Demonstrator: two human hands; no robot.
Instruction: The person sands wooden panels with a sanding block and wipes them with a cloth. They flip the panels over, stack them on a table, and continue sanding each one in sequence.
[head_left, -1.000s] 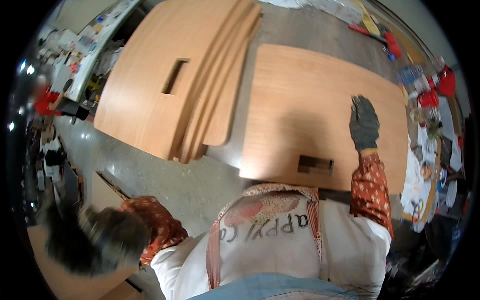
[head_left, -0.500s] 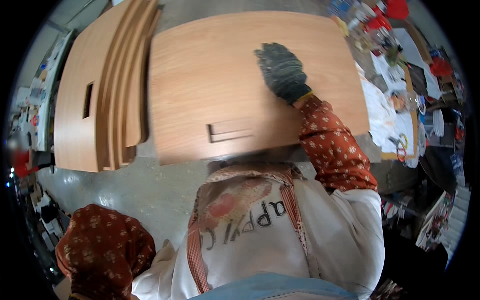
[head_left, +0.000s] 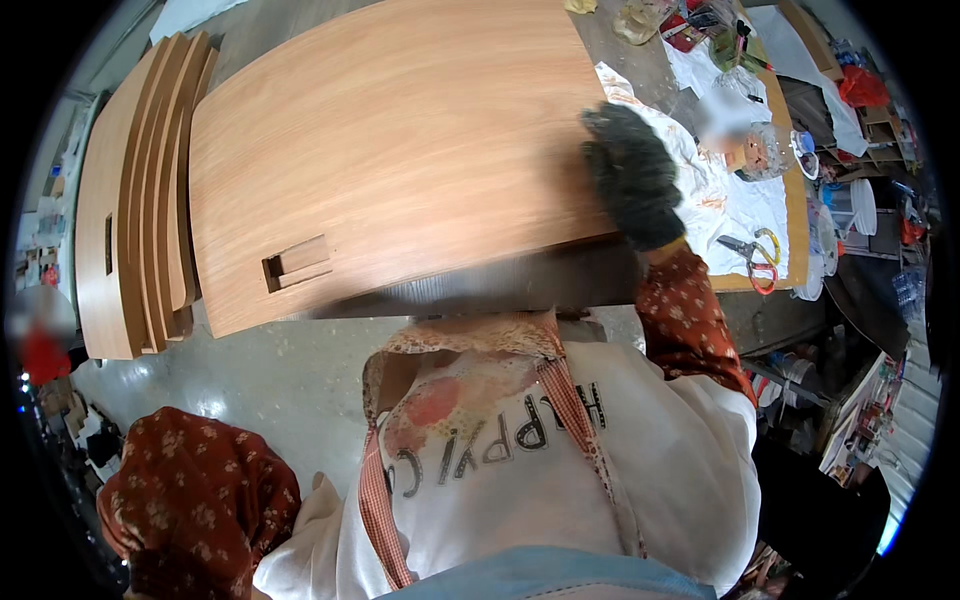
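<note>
The person's right hand (head_left: pixel 632 175), in a dark grey-green knitted glove, is at the right edge of a broad, light-brown wood-grain panel (head_left: pixel 400 140); its fingers lie close together, but blur hides whether they pinch the edge or merely rest against it. The left hand is out of sight, so its grip cannot be told; its rust-red sleeve with pale flowers (head_left: pixel 200 490) shows below and left of the panel. The panel lies flat in front of the person, a rectangular cut-out (head_left: pixel 297 263) near its near left corner. Just beside its left edge stands a stack of similar wood-grain panels (head_left: pixel 150 200). Right of the panel, a rust-stained white sheet (head_left: pixel 715 205) spreads out, with red-and-yellow-handled scissors (head_left: pixel 765 270) and a clear plastic container (head_left: pixel 770 150). Below the panel shows a shiny grey floor (head_left: pixel 250 375).
</note>
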